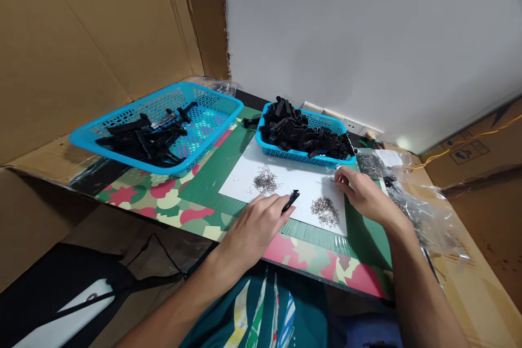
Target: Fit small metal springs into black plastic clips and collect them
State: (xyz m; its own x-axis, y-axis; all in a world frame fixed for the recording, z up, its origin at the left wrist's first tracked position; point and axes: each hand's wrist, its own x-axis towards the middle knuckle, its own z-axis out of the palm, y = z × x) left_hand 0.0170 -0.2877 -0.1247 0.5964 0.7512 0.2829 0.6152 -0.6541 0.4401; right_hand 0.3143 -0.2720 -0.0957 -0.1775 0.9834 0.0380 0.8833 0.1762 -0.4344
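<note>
My left hand [256, 223] rests on the near edge of a white sheet [293, 171] and pinches a small black plastic part [291, 200] in its fingers. My right hand [362, 191] lies on the sheet's right edge with fingertips pressed together at a tiny metal piece too small to name. Two piles of small metal springs lie on the sheet: one pile [265, 180] beyond my left hand, the other pile [325, 211] between my hands.
A blue basket [265, 148] heaped with black parts stands behind the sheet. A larger blue basket [204, 114] with a few black parts sits at the left. Clear plastic bags [424, 212] with metal bits lie at the right. Cardboard walls rise on the left.
</note>
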